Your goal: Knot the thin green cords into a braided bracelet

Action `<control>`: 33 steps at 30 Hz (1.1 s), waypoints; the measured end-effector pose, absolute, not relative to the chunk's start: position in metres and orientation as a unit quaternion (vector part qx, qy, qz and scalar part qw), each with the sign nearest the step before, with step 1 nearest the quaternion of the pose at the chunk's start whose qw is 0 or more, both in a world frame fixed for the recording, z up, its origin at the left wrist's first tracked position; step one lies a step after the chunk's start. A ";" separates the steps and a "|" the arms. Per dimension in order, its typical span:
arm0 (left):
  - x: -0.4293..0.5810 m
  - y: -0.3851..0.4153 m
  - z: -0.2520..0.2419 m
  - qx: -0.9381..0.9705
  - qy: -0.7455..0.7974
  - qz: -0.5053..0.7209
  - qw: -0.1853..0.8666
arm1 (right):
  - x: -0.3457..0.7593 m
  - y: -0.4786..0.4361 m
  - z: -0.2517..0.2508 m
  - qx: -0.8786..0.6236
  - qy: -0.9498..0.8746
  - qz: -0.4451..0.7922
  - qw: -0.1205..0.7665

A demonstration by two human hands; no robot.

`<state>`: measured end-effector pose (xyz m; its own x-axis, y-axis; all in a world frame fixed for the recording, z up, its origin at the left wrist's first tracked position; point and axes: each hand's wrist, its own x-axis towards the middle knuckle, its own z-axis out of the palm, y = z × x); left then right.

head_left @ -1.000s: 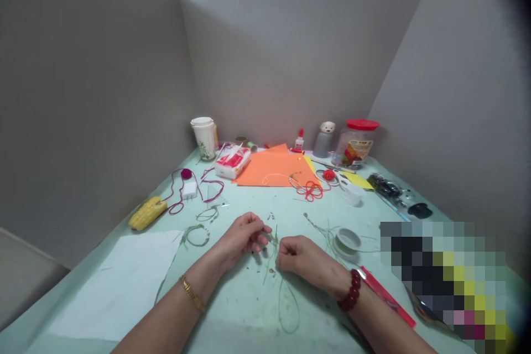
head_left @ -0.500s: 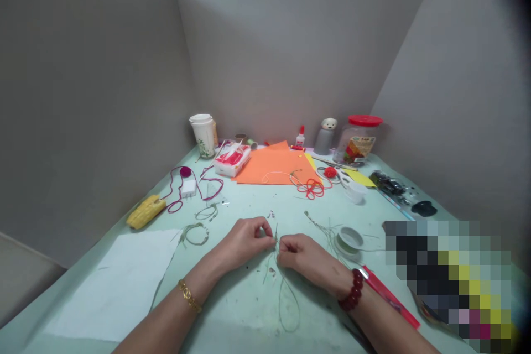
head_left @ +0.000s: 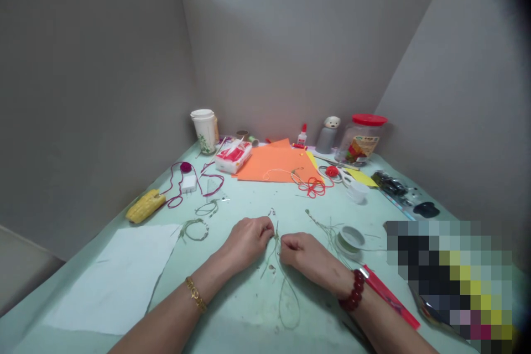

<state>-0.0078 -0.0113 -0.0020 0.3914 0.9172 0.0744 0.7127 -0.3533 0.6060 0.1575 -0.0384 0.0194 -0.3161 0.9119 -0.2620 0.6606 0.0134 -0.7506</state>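
Both hands meet over a thin green cord near the middle of the table. My left hand has its fingers curled and pressed together at the cord's knotted upper part. Just to its right, my right hand is closed in a pinch on the same cord. Between the hands the strands cross, and below them a loop hangs down onto the table. Small beads or bits lie close under the fingers. The fingertips partly hide the knot.
A spool of green cord and a red strip lie at the right. Finished-looking cord bracelets and a white sheet are at the left. Behind stand orange paper, a tissue pack, a lidded jar and a cup.
My left fingers have curled in more tightly at the cord, closing the gap between thumb and forefinger. The right hand stays nearly in place. The view has shifted slightly.
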 end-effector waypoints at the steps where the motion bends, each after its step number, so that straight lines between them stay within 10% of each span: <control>1: -0.007 -0.012 -0.002 0.796 0.517 0.202 0.241 | 0.158 -0.038 0.019 -0.562 -0.704 0.409 0.145; 22: -0.003 -0.030 0.025 0.773 0.563 0.271 0.115 | 0.160 -0.038 0.013 -0.536 -0.760 0.346 0.123; 33: 0.012 -0.029 -0.004 0.745 0.549 0.251 0.283 | 0.166 -0.039 0.028 -0.540 -0.699 0.452 0.125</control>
<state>0.0122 -0.0292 -0.0036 0.2697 0.9608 0.0638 0.6764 -0.2363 0.6976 0.1655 -0.0394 0.0283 -0.3850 0.8682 -0.3130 0.6420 0.0083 -0.7667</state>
